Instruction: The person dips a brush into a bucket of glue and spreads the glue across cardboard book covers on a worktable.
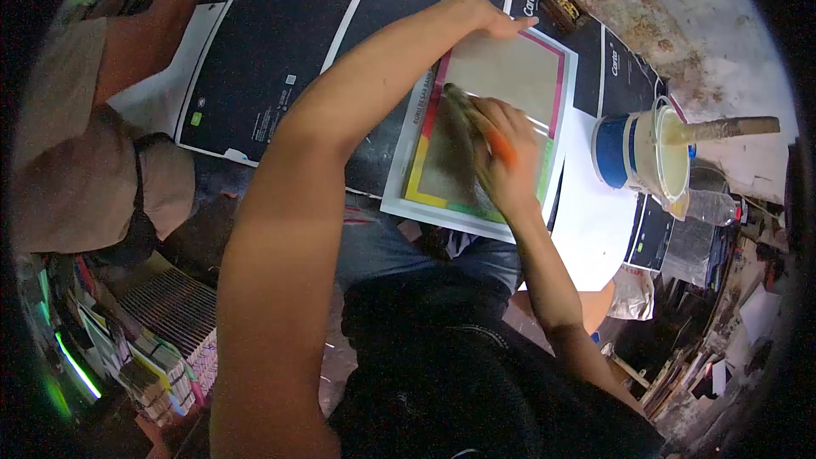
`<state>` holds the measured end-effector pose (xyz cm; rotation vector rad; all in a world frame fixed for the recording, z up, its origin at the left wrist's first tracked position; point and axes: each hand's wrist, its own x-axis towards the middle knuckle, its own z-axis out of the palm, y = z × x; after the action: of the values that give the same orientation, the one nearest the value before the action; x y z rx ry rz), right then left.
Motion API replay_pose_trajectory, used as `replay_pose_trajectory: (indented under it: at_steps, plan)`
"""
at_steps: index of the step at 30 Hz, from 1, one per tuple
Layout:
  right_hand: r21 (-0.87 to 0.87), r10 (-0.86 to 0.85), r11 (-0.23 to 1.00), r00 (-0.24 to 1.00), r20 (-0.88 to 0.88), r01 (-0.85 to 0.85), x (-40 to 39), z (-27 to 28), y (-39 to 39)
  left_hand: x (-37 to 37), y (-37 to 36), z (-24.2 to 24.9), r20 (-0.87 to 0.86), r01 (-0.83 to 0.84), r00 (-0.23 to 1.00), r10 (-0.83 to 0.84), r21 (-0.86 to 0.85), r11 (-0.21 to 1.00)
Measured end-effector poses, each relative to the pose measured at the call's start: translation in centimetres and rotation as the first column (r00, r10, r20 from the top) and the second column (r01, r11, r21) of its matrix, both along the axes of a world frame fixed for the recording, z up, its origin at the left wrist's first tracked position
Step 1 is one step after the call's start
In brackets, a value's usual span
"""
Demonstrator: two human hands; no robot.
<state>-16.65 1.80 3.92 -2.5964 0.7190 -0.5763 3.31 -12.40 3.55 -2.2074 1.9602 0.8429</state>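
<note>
A printed sheet [508,75] with a grey middle and a pink, red, yellow and green border lies on the work surface in front of me. My left hand [495,17] reaches over to its far edge, fingers stretched out along the pink border and holding nothing. Over the middle of the sheet, my right hand [510,153] is closed around a long, dark grey-green cloth-like pad [463,127], pressed down at the sheet and slightly blurred. An orange patch shows on the back of that hand. I cannot tell the pad's exact kind.
A white and blue bucket [625,151] of pale paste stands at right, a wooden stick [731,127] across its rim. Black boards [255,85] marked "Carta" cover the table. A clear bottle [712,207] lies beyond the bucket. Another person's arm [157,30] shows at left.
</note>
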Motion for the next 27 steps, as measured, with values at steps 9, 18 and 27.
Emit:
replay_pose_trajectory:
  at_steps: [9,18,27]
  plan:
    - [0.467,0.264,0.847,0.964,0.042,-0.252,-5.6,0.4,8.7,0.8,-1.2,-0.6,-0.181,0.03,0.983,-0.011,0.102,0.994]
    - [0.147,0.445,0.895,0.843,-0.302,-0.42,-5.9,3.2,8.6,1.8,-3.2,-3.3,-0.16,0.025,0.987,-0.021,0.025,0.999]
    - [0.147,0.442,0.897,0.851,-0.284,-0.417,-4.8,3.3,9.1,1.8,-1.8,-1.7,-0.146,0.001,0.988,-0.048,-0.307,0.952]
